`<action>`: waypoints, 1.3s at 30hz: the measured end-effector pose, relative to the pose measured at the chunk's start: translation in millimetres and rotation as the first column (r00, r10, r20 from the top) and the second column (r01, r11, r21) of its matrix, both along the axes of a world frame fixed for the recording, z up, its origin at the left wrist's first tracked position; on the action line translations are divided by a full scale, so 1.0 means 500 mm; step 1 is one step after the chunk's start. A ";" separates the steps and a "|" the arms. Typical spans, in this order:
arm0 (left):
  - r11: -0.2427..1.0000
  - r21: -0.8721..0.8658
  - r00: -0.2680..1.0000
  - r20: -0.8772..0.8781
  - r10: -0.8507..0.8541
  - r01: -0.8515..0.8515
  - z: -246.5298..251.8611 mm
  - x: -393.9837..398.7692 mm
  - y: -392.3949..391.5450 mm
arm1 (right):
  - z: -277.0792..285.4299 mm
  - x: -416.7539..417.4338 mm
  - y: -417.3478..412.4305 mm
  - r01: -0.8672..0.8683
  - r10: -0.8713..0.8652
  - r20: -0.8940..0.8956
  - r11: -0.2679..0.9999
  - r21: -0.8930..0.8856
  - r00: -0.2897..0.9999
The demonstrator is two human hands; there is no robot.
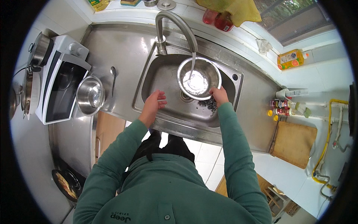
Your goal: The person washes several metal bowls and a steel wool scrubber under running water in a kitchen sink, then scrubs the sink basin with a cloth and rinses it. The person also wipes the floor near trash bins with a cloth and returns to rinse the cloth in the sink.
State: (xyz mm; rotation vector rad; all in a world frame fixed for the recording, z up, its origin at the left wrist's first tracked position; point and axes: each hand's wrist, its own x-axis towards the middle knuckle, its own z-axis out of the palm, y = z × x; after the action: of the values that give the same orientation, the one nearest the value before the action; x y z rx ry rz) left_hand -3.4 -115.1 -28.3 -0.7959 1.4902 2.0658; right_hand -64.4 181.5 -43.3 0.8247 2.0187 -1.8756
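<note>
My right hand [219,95] grips the lower right rim of a stainless steel bowl [214,70] in the sink [165,72]. Water runs from the curved faucet [179,21] into the bowl. Small dark pieces [208,105] lie on the sink floor beneath my right hand, close to the bowl's lower edge; what they are I cannot tell. Over the sink's left front edge, my left hand [154,105] holds nothing, its fingers apart. The drain [185,96] is partly covered by the bowl.
Left of the sink, a spoon [113,75] and a second metal bowl [90,95] rest on the counter beside a white microwave oven [64,81]. Bottles [279,107] and a wooden cutting board [295,142] stand at the right. A frying pan holding food [65,184] is at the lower left.
</note>
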 end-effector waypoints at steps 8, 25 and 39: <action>0.998 0.057 1.000 -0.001 0.013 -0.013 0.068 0.061 -0.010 | 0.018 -0.011 -0.074 -0.050 0.048 -0.016 0.994 -0.102 0.999; 0.995 0.087 0.999 0.018 0.044 -0.046 0.062 0.094 -0.046 | 0.127 0.005 0.071 -0.204 0.337 0.047 0.449 0.870 0.940; 0.995 0.094 0.999 0.031 0.021 -0.024 0.031 0.109 -0.068 | 0.145 0.147 0.081 -0.001 0.462 0.109 -0.229 0.973 0.880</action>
State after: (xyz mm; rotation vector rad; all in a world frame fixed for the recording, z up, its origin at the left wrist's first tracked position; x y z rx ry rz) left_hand 51.0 -149.0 -12.9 -0.8066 1.3624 2.1143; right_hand 9.3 221.8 29.0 0.1353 3.3492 0.4141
